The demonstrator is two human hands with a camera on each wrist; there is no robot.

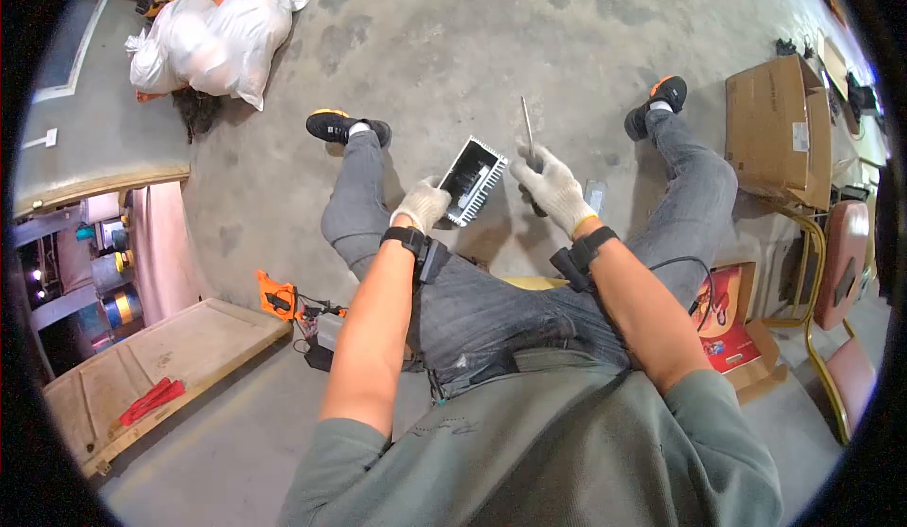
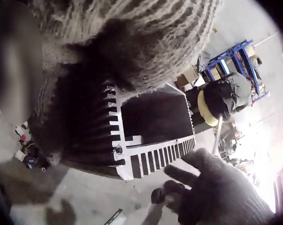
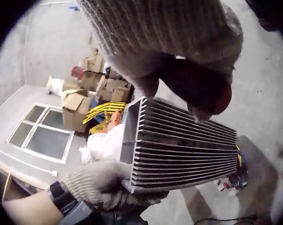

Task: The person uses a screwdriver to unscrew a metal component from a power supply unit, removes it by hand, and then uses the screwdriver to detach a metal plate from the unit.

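Observation:
My left hand [image 1: 424,204], in a white knitted glove, grips one side of a finned metal housing [image 1: 492,187], like a heat-sink case. The housing's open end faces up and its inside is dark. Rows of fins [image 3: 183,159] run along its outer wall in the right wrist view. My gloved right hand [image 1: 556,190] holds a screwdriver [image 1: 526,121] just right of the housing, its thin shaft pointing up and away. The screwdriver's dark reddish handle [image 3: 221,99] shows under the curled fingers. Yellow and blue wires [image 3: 240,158] show at the housing's far end.
A small flat grey piece [image 1: 594,195] lies on the concrete floor by the right leg. White sacks [image 1: 222,45] sit at upper left, a cardboard box [image 1: 770,130] at right. An orange tool [image 1: 278,296] and a wooden panel [image 1: 179,366] with red gloves [image 1: 153,400] lie at left.

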